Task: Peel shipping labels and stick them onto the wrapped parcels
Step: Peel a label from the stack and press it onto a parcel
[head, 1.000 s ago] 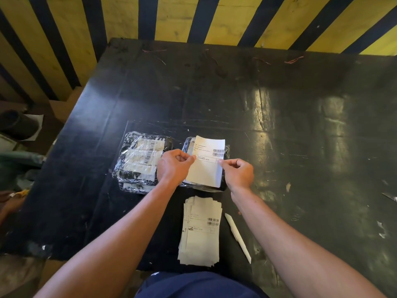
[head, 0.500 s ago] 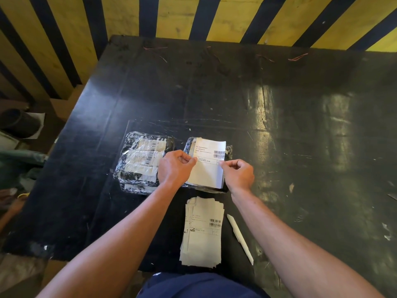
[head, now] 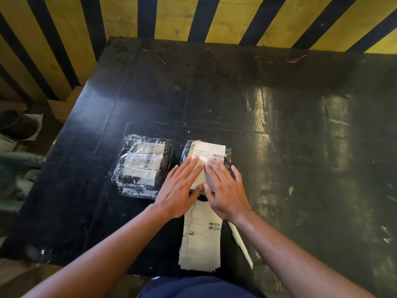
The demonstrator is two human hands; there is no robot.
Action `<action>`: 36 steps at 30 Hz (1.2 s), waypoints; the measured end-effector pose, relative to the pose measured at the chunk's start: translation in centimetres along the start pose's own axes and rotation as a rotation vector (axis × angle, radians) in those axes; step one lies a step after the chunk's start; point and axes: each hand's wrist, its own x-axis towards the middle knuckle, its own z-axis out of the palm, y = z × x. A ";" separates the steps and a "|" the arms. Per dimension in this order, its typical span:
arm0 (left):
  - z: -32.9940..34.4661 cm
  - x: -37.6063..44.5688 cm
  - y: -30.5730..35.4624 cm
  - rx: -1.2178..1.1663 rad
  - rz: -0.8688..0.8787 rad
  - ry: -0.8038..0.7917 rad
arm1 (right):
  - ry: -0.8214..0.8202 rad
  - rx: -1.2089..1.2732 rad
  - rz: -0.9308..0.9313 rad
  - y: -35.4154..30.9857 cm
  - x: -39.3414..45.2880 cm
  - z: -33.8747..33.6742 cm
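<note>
A white shipping label lies flat on top of a black plastic-wrapped parcel in the middle of the table. My left hand and my right hand press down on the label's near half with straight fingers, side by side. To the left sits a second wrapped parcel that carries several labels under clear film. A stack of unpeeled labels lies near the table's front edge, partly under my wrists.
A white strip of peeled backing lies right of the label stack. The black table ends at a yellow-and-black striped wall behind. A dark cylinder and green cloth lie off the left edge.
Both hands let go of the label's side edges they pinched. The label now lies on the parcel, and the flat fingers of both hands press on it.
</note>
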 end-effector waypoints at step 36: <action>-0.1 -0.6 0.0 -0.084 -0.030 0.033 | -0.167 -0.147 -0.076 0.4 -0.7 -1.4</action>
